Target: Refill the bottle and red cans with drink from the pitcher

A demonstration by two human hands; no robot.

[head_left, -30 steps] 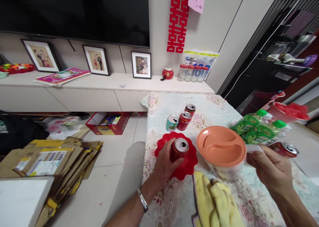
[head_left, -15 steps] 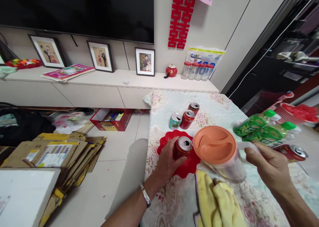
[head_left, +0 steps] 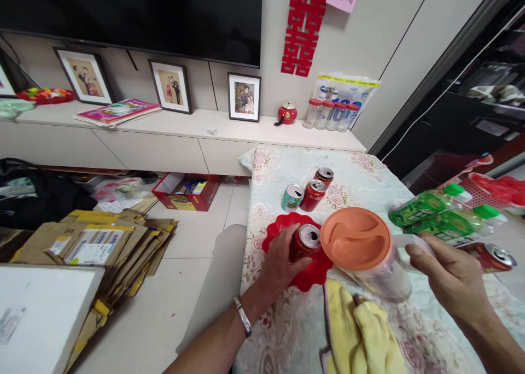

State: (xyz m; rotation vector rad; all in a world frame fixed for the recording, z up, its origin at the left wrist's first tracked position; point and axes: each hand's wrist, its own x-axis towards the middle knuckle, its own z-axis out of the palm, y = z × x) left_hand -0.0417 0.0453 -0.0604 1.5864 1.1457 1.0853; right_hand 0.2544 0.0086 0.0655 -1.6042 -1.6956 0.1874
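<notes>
My left hand [head_left: 283, 259] is wrapped round a red drink can [head_left: 307, 241] with an opened top, above a red scalloped plate [head_left: 283, 225]. In my right hand [head_left: 449, 270] is the handle of a clear plastic pitcher [head_left: 388, 284] with an orange lid [head_left: 356, 238]. The pitcher tilts toward the can, and its lid edge is right beside the can's rim. Whether any liquid passes between them I cannot tell. Below the pitcher lies a yellow cloth [head_left: 361, 330], crumpled on the flowered tablecloth [head_left: 283, 341].
Behind the plate stand a teal can [head_left: 292, 198] and two red cans [head_left: 314, 194]. At the right are green-capped bottles [head_left: 443, 221], another red can [head_left: 488, 256] lying tilted and a pink basket [head_left: 486, 191]. Flattened cardboard boxes [head_left: 98, 248] lie on the floor at left.
The whole view has shifted slightly, so things sit a little further right. Both hands keep their grip, and the pitcher and can hold nearly the same pose.
</notes>
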